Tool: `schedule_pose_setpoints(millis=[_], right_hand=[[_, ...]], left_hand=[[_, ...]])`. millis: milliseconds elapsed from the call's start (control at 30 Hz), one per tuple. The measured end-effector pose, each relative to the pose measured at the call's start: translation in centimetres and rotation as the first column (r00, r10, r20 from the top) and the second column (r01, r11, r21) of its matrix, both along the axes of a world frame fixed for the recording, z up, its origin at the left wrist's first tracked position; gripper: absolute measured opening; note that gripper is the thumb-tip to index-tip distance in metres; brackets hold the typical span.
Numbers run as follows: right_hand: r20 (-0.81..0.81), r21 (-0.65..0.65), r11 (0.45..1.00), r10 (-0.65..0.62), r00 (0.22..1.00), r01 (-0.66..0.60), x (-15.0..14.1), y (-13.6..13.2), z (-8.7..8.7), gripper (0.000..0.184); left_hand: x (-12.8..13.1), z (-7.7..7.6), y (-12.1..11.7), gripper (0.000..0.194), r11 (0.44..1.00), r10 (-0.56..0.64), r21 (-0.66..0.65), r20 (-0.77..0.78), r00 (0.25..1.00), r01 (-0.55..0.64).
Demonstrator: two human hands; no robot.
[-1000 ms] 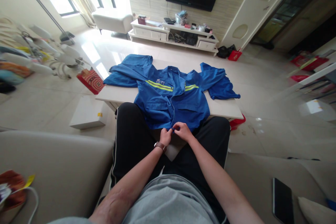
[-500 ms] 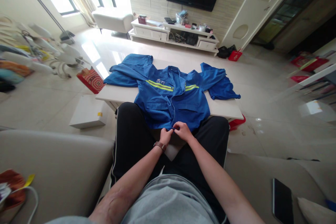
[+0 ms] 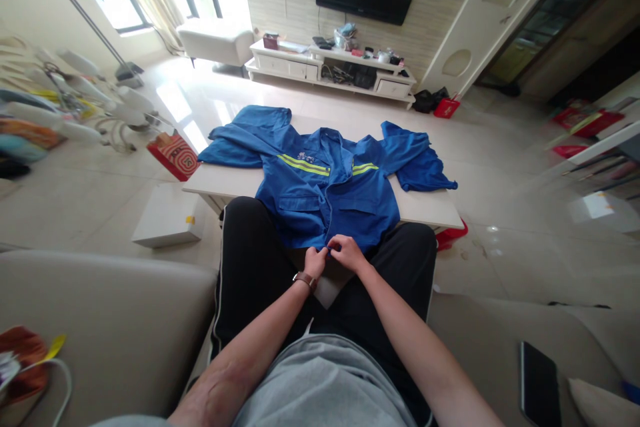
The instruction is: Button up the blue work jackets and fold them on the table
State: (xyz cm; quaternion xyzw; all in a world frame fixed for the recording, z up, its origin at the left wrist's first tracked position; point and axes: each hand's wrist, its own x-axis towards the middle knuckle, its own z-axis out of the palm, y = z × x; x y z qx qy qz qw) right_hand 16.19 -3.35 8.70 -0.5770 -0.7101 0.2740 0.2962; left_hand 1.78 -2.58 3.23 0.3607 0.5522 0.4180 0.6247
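Note:
A blue work jacket (image 3: 325, 190) with yellow reflective stripes lies spread face up on a low white table (image 3: 430, 208), sleeves out to both sides, its hem hanging toward my lap. My left hand (image 3: 316, 261), a brown watch on its wrist, pinches the hem at the front opening. My right hand (image 3: 347, 251) pinches the same bottom edge just to the right, fingers closed. The two hands touch at the jacket's front closure, above my black trousers.
I sit on a beige sofa (image 3: 110, 320). A phone (image 3: 539, 381) lies on the cushion at right. A white box (image 3: 167, 215) and a red patterned bag (image 3: 173, 155) sit on the floor left of the table. A TV console (image 3: 330, 67) stands against the far wall.
Almost nothing differs. Both hands stay pinched on the jacket's bottom edge, with only slight finger shifts and a small camera tilt.

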Motion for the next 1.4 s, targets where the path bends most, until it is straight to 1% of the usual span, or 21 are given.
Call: schedule_pose_setpoints(millis=[133, 267, 400, 600, 767, 833, 933, 1067, 1133, 1233, 1400], right_hand=[[0.007, -0.01, 1.0, 0.025, 1.0, -0.025, -0.1, -0.1, 0.0, 0.024], [0.004, -0.021, 1.0, -0.003, 1.0, 0.003, 0.0, 0.0, -0.2, 0.025], [-0.012, -0.036, 0.998, -0.05, 0.999, 0.05, 0.2, 0.1, -0.4, 0.024], [-0.038, -0.043, 0.993, -0.114, 0.993, 0.112, 0.7, 0.3, -0.3, 0.021], [-0.041, -0.04, 0.991, -0.126, 0.991, 0.124, 0.6, 0.2, -0.1, 0.02], [-0.041, -0.039, 0.994, -0.108, 0.993, 0.107, 0.5, 0.2, 0.0, 0.022], [-0.042, -0.042, 0.997, -0.066, 0.997, 0.064, 0.2, 0.0, 0.2, 0.022], [-0.032, -0.044, 0.998, -0.036, 0.999, 0.035, 0.1, -0.1, 0.4, 0.021], [-0.034, -0.041, 0.999, -0.034, 0.999, 0.033, 0.2, -0.1, 0.5, 0.021], [-0.034, -0.035, 0.999, -0.012, 0.999, 0.011, 0.2, -0.2, 0.4, 0.022], [0.015, -0.074, 0.996, 0.052, 0.999, -0.05, 0.0, -0.4, 0.4, 0.023]], left_hand=[[0.0, -0.2, -0.1, 0.023, 0.999, 0.029, -0.021, -0.003, 1.0, -0.03], [0.1, -0.1, 0.0, 0.022, 0.997, 0.052, -0.055, 0.039, 0.998, -0.05], [0.2, 0.5, 0.0, 0.025, 0.994, 0.072, -0.089, 0.105, 0.992, -0.063], [0.3, 1.7, -0.1, 0.021, 0.988, 0.099, -0.139, 0.256, 0.962, -0.065], [0.2, 2.3, -0.3, 0.017, 0.991, 0.09, -0.12, 0.32, 0.943, -0.054], [0.1, 2.4, -0.5, 0.019, 0.994, 0.079, -0.102, 0.316, 0.945, -0.049], [0.1, 2.4, -0.6, 0.03, 0.994, 0.077, -0.092, 0.298, 0.951, -0.052], [0.2, 2.2, -0.5, 0.043, 0.993, 0.079, -0.109, 0.271, 0.959, -0.051], [0.2, 2.1, -0.5, 0.046, 0.992, 0.075, -0.117, 0.256, 0.964, -0.046], [0.3, 1.7, -0.4, 0.043, 0.991, 0.063, -0.126, 0.226, 0.972, -0.035], [0.3, 0.6, -0.2, 0.03, 0.986, 0.04, -0.166, 0.116, 0.992, -0.02]])
